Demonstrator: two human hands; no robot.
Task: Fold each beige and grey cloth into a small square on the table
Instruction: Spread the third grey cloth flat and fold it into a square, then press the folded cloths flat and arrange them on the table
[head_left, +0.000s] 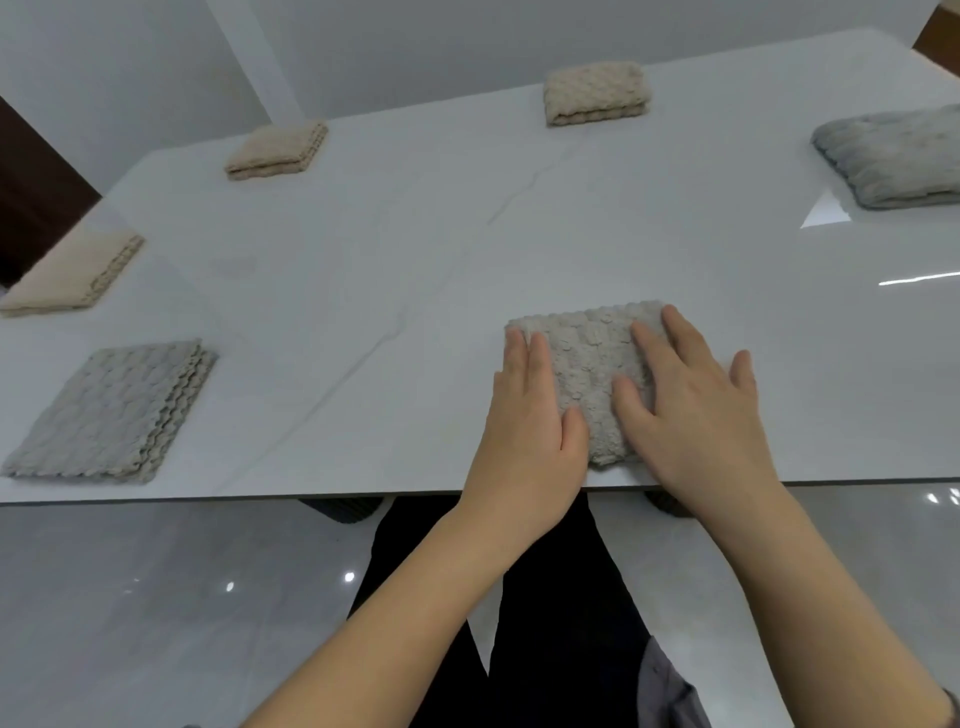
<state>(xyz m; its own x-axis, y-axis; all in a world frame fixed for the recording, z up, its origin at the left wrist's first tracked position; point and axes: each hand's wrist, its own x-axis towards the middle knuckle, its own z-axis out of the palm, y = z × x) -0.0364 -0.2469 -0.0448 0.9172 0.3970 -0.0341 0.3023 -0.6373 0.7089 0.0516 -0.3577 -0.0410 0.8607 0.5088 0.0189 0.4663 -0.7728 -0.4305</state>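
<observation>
Nubbly grey cloth (587, 364), folded square, lies under both flat hands.

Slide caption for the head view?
Left hand and right hand press folded greyish-beige textured cloth on glossy white table.

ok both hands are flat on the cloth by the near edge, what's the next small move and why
Probably one last press, then lift both hands off. The cloth already lies as a small folded square under the flat left hand and right hand, close to the table edge, and the other five cloths look folded too.
</observation>
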